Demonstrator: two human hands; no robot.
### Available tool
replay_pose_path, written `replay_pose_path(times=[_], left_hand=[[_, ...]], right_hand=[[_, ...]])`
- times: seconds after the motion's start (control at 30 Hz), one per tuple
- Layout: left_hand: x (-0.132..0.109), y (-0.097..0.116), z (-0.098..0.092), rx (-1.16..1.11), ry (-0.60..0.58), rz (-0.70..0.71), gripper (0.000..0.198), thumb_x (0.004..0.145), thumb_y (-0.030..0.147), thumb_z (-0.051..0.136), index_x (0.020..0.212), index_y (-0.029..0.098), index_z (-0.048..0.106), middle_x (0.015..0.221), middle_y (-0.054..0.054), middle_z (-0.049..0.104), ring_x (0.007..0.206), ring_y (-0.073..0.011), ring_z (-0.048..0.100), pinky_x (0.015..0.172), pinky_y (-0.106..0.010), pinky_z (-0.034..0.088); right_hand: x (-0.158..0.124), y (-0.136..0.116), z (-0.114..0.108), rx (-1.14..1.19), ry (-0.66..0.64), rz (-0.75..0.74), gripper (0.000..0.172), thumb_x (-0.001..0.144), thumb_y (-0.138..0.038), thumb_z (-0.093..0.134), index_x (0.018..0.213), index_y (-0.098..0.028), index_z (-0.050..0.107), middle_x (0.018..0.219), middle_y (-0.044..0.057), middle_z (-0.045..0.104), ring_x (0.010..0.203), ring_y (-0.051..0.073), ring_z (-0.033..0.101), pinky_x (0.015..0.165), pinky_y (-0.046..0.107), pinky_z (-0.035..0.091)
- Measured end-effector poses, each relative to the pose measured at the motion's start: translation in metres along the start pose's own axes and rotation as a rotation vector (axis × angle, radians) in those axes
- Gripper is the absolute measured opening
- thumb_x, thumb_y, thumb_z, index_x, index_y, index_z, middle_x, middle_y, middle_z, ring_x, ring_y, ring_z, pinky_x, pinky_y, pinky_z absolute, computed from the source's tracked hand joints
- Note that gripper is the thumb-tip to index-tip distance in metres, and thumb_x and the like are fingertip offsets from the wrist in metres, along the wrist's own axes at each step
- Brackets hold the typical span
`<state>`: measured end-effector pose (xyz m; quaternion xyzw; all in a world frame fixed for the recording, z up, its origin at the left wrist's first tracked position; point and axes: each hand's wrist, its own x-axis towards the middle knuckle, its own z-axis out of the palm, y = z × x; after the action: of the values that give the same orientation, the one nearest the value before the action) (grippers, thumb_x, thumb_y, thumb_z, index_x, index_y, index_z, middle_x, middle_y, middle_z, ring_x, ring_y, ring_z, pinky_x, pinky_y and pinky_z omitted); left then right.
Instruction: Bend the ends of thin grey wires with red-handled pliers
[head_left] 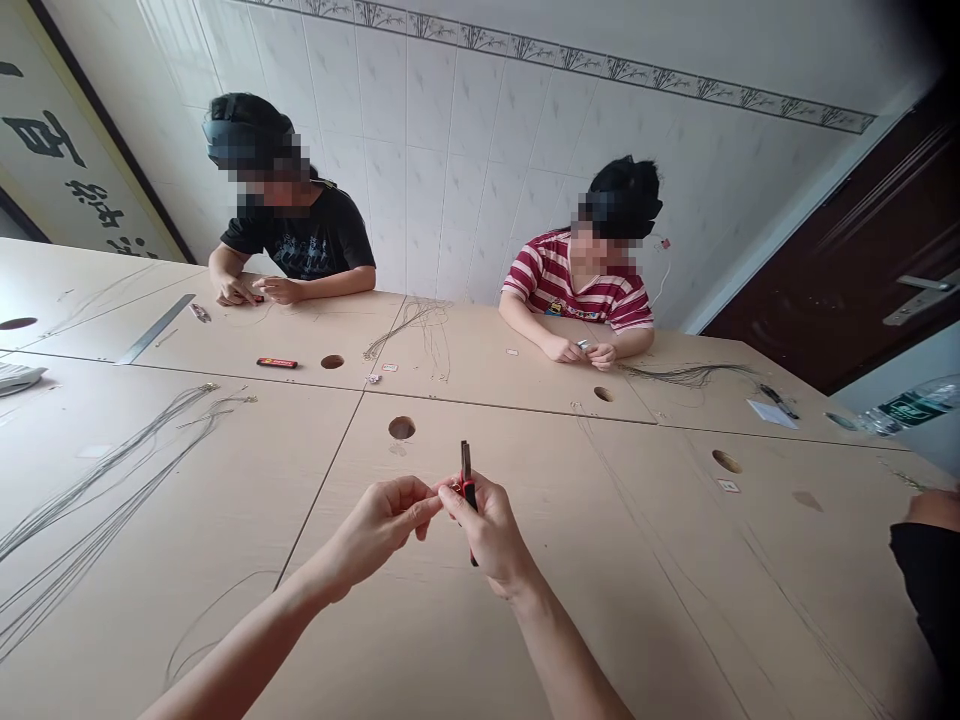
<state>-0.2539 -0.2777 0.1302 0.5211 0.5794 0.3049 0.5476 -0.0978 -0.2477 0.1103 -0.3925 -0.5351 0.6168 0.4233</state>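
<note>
My right hand (489, 528) is closed around a small pair of pliers (467, 468) with red and black handles, its dark jaws pointing up. My left hand (386, 525) is pinched at the fingertips right beside the jaws, holding something too small to make out. Both hands hover above the light wooden table (585, 600). A thin wire loop (217, 610) lies on the table near my left forearm.
Bundles of thin wires (97, 490) lie at the left. Two people sit across the table, each handling small parts. Round cable holes (401, 428) dot the tabletop. A metal ruler (154, 330) and a red-black tool (277, 363) lie far left. A water bottle (911, 405) stands at the right.
</note>
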Motion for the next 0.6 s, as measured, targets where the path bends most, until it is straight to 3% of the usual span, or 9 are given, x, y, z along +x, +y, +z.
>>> replay_pose_path(times=[0.2, 0.4, 0.6], left_hand=[[-0.001, 0.003, 0.001, -0.126, 0.040, 0.056, 0.038, 0.088, 0.054, 0.055, 0.077, 0.018, 0.054, 0.057, 0.008, 0.033, 0.053, -0.0088, 0.019, 0.050, -0.025, 0.015], [-0.002, 0.008, 0.002, -0.171, 0.090, 0.083, 0.035, 0.089, 0.052, 0.055, 0.079, 0.018, 0.057, 0.054, 0.008, 0.025, 0.052, -0.0091, 0.016, 0.050, -0.026, 0.013], [-0.001, 0.004, 0.009, -0.150, 0.104, 0.106, 0.038, 0.088, 0.055, 0.054, 0.079, 0.018, 0.057, 0.057, 0.006, 0.029, 0.055, -0.0103, 0.019, 0.051, -0.026, 0.015]], right_hand=[[-0.002, -0.002, -0.003, 0.070, 0.031, 0.055, 0.024, 0.081, -0.041, 0.065, 0.083, -0.018, 0.065, 0.066, -0.002, 0.046, 0.068, 0.013, 0.040, 0.068, 0.027, 0.036], [-0.010, 0.006, -0.002, 0.155, 0.147, 0.094, 0.026, 0.081, -0.042, 0.065, 0.074, -0.019, 0.058, 0.073, 0.000, 0.051, 0.068, 0.013, 0.041, 0.067, 0.026, 0.036], [-0.012, 0.004, 0.008, 0.150, 0.130, 0.044, 0.025, 0.082, -0.041, 0.063, 0.072, -0.019, 0.057, 0.064, -0.003, 0.043, 0.065, 0.013, 0.038, 0.065, 0.026, 0.034]])
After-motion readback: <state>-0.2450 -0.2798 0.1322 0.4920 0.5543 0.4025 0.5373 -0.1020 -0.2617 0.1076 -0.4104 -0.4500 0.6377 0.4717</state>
